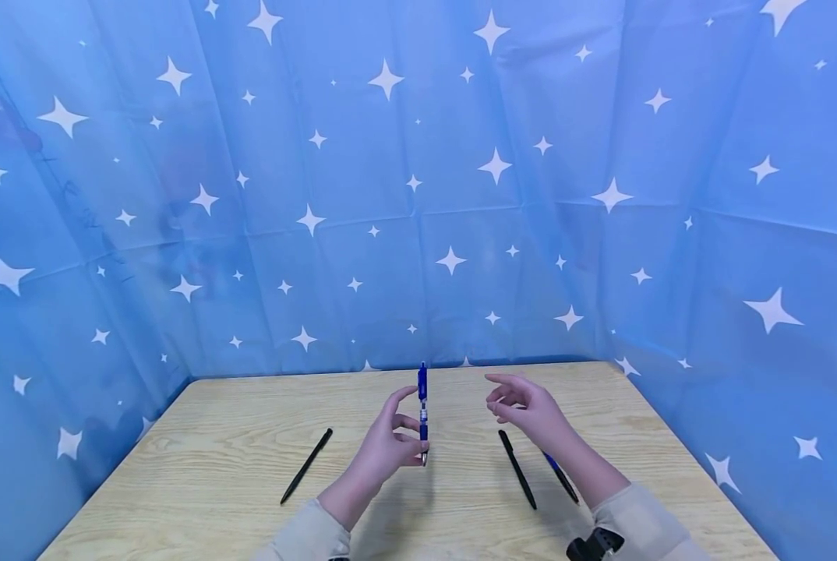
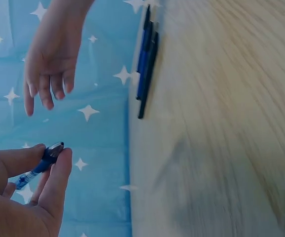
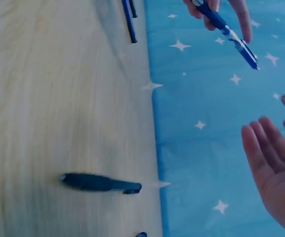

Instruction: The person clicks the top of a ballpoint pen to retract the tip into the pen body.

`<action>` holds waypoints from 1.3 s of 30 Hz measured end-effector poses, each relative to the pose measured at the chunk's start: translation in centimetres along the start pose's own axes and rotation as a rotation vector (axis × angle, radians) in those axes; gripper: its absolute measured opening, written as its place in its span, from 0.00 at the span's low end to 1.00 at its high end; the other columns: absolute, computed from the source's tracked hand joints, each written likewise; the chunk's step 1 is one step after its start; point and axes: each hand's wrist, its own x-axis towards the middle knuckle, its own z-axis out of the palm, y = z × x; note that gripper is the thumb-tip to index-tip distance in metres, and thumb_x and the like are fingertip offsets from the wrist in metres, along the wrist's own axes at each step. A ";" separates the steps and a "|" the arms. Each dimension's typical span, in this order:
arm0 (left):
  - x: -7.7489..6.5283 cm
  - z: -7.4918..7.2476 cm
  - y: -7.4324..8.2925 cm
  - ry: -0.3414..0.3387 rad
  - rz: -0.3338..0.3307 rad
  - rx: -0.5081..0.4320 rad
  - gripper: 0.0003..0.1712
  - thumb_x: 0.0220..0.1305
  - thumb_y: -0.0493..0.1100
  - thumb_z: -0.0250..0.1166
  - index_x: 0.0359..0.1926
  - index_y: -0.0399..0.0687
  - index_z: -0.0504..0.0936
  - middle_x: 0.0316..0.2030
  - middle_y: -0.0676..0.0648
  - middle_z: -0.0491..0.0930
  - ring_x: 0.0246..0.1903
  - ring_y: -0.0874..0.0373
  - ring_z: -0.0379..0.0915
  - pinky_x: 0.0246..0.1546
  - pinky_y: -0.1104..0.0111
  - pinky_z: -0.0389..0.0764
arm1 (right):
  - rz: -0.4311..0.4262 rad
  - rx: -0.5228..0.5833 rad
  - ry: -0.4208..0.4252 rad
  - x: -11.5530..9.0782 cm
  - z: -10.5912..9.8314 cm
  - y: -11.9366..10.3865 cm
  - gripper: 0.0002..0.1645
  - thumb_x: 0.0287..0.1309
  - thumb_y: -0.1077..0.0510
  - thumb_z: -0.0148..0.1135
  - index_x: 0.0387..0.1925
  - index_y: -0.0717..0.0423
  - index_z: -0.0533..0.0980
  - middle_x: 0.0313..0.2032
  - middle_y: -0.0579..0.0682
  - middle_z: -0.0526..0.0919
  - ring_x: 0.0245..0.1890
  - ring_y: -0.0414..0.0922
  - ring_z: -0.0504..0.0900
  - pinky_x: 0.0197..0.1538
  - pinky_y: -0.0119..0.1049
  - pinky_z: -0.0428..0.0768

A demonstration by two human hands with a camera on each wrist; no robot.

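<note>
My left hand (image 1: 388, 444) pinches a blue pen (image 1: 422, 405) near its silver tip, between thumb and fingers. The pen stands upright above the table, tip down, its clip end by my index finger. In the left wrist view, its tip shows between the fingertips of the left hand (image 2: 34, 182). To the right, apart from the pen, my right hand (image 1: 527, 407) hovers with loosely bent fingers and nothing in them. In the right wrist view, the fingers of the right hand (image 3: 275, 168) are spread and the blue pen (image 3: 229, 33) is across from them.
On the wooden table (image 1: 250, 413) lies a black pen (image 1: 306, 466) left of my left hand. A second black pen (image 1: 517, 470) and a blue-and-black pen (image 1: 561, 477) lie below my right hand, the latter partly behind the forearm. A blue star-patterned curtain (image 1: 362, 171) surrounds the table.
</note>
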 end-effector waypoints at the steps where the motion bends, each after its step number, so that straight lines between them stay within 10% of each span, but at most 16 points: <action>1: 0.0 -0.2 -0.2 -0.004 0.001 0.011 0.49 0.55 0.21 0.66 0.73 0.55 0.58 0.41 0.39 0.75 0.35 0.46 0.81 0.30 0.57 0.85 | 0.002 -0.013 -0.015 -0.2 -0.1 0.1 0.29 0.64 0.58 0.64 0.65 0.57 0.70 0.43 0.57 0.80 0.40 0.49 0.81 0.41 0.42 0.84; 20: -0.2 -3.3 -3.7 -0.117 -0.042 0.376 0.42 0.47 0.18 0.68 0.66 0.39 0.71 0.36 0.43 0.74 0.23 0.56 0.76 0.23 0.65 0.83 | 0.035 -0.135 -0.262 -1.8 -0.7 1.6 0.33 0.58 0.49 0.69 0.62 0.58 0.72 0.39 0.48 0.81 0.40 0.48 0.80 0.38 0.37 0.80; 39: -0.1 -4.9 -4.5 -0.228 -0.122 0.470 0.36 0.42 0.16 0.69 0.57 0.36 0.79 0.31 0.43 0.76 0.20 0.54 0.78 0.21 0.65 0.83 | 0.038 -0.163 -0.395 -3.2 -1.1 2.8 0.29 0.60 0.56 0.68 0.60 0.65 0.73 0.38 0.49 0.80 0.37 0.46 0.79 0.36 0.36 0.80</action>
